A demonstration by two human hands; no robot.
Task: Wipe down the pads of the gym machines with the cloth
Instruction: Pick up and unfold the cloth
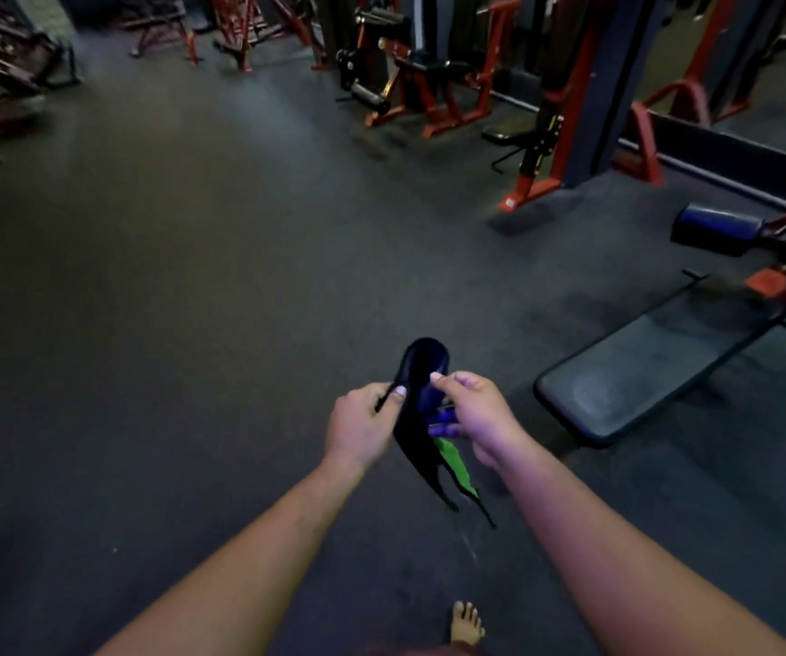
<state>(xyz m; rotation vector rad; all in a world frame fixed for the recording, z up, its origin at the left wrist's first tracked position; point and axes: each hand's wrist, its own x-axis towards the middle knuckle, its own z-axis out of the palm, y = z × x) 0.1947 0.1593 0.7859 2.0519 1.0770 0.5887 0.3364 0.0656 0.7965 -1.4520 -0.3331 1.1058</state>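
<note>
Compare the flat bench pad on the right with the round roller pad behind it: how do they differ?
The bench pad is long and flat and lies low, nearest the hands; the roller pad is a short cylinder, mounted higher and farther back. The bench pad looks grey-black, the roller pad bluish. Neither is touched by the cloth.

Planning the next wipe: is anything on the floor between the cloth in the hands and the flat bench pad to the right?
Nothing visible. Both the left hand and right hand hold the cloth, and only bare floor lies between it and the bench pad.
</note>
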